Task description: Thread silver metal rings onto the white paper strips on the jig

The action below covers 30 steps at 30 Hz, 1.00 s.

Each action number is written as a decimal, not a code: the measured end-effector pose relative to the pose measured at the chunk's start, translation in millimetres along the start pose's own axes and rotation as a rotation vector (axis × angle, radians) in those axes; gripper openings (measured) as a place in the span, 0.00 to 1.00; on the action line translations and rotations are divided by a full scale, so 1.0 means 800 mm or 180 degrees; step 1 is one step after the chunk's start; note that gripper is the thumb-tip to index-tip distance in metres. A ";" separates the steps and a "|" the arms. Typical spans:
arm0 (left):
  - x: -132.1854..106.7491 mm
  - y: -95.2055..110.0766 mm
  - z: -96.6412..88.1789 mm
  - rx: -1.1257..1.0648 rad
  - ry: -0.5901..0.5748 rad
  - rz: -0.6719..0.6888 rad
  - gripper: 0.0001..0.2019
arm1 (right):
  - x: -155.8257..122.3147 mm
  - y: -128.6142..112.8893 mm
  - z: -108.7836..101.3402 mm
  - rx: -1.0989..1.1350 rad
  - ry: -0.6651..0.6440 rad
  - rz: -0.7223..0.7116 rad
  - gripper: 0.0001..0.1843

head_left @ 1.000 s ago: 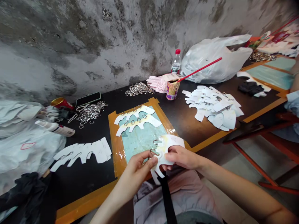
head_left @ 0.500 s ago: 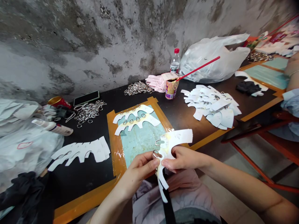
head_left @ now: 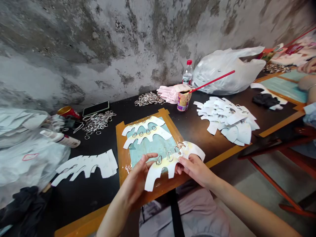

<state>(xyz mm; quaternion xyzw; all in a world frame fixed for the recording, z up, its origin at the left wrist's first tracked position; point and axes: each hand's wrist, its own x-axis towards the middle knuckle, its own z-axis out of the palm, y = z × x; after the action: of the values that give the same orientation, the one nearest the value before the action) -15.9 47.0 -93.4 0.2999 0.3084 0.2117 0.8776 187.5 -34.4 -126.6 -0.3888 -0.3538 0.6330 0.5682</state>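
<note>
Between my hands is a white curved strip point(head_left: 154, 174) with scalloped cut-outs, a yellowish band along its upper edge and several metal rings point(head_left: 169, 156) on that edge. My right hand point(head_left: 197, 169) pinches the strip right of its middle, thumb on top. My left hand point(head_left: 138, 179) is beside the strip's left end with its fingers apart; whether the hidden fingertips touch it I cannot tell. Past the hands, two similar strips with rings point(head_left: 148, 133) lie on a pale blue sheet point(head_left: 138, 156) edged with brown tape.
Loose metal rings point(head_left: 98, 121) are heaped at left, near a phone point(head_left: 96, 108), a white bottle point(head_left: 60, 139) and stacked white strips point(head_left: 86, 166). A paper cup point(head_left: 183, 101) with a red stick, a water bottle point(head_left: 187, 74) and piled strips point(head_left: 227, 118) stand to the right. Another person's arm shows far right.
The strip has swung from hanging over my lap to lying nearly crosswise above the table edge. My left hand has released its pinch near the ring, and its fingers have spread.
</note>
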 end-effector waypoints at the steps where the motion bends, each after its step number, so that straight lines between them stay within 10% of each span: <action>1: 0.001 -0.010 0.002 -0.0330 0.0141 0.0138 0.21 | -0.001 0.001 0.005 0.0181 0.0085 -0.0036 0.18; 11: 0.012 -0.125 0.045 -0.1663 0.0512 0.1182 0.19 | -0.010 0.015 0.043 0.0620 0.0876 -0.0125 0.20; 30: 0.011 -0.100 0.056 -0.0852 0.1324 0.1152 0.10 | -0.011 0.025 0.051 0.0438 0.0568 0.0133 0.22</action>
<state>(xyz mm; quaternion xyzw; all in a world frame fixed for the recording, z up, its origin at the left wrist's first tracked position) 35.8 -24.3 -121.3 0.1818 0.3924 0.4601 0.7754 142.2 -45.6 -125.6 -0.4110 -0.2494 0.6304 0.6096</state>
